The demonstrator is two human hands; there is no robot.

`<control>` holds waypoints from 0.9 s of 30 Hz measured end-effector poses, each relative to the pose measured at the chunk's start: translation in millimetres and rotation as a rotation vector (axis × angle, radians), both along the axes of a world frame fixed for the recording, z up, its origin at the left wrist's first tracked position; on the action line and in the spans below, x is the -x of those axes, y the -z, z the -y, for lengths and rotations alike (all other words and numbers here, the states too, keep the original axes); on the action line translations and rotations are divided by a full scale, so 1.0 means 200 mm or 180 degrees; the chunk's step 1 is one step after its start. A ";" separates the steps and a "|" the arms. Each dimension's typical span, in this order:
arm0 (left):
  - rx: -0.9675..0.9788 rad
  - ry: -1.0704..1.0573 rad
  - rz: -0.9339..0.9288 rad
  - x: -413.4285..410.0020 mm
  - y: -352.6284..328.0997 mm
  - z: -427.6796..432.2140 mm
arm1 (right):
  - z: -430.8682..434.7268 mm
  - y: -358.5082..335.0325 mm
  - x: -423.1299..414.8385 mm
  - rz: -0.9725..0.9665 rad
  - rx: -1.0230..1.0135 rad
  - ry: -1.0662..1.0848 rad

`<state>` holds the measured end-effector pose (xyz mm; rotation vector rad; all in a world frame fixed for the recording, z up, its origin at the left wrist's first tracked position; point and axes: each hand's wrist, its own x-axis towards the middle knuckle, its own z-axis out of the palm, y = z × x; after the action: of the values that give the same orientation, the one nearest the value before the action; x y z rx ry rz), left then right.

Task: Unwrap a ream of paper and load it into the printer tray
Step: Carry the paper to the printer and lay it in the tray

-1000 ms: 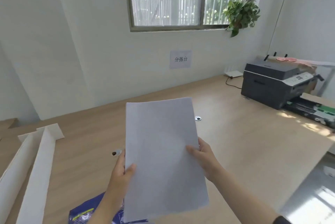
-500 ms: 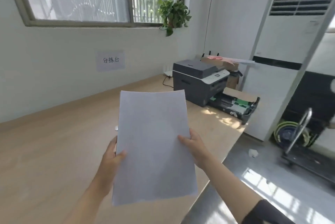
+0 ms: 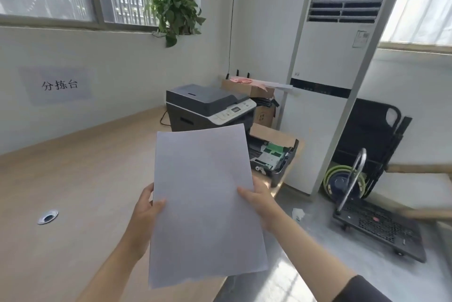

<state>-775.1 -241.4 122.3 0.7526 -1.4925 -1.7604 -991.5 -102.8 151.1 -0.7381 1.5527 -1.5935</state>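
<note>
Left hand (image 3: 146, 206): forearm bare, raised from lower left, thumb on top, closed on the left edge of the paper stack (image 3: 205, 204). Right hand (image 3: 256, 200): forearm bare, dark sleeve at lower right, thumb on top, gripping the right edge.

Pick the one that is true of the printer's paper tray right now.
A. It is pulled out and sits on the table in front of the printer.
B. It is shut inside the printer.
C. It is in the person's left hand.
A: the tray lies open on the table before the printer, while both hands hold the paper.
</note>
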 end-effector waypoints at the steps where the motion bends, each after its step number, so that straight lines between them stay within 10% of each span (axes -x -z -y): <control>1: 0.0010 -0.0001 -0.0031 0.10 0.00 0.04 | 0.03 -0.01 0.10 -0.0031 -0.0007 0.0018; 27: -0.0032 -0.2028 0.0794 1.35 0.07 0.61 | 1.41 0.13 1.52 -0.0390 0.0050 -0.2180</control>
<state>-1045.3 -363.4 107.4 1.3196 -1.2042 -1.2211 -1294.6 -384.1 125.3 -1.2338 1.1784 -1.0616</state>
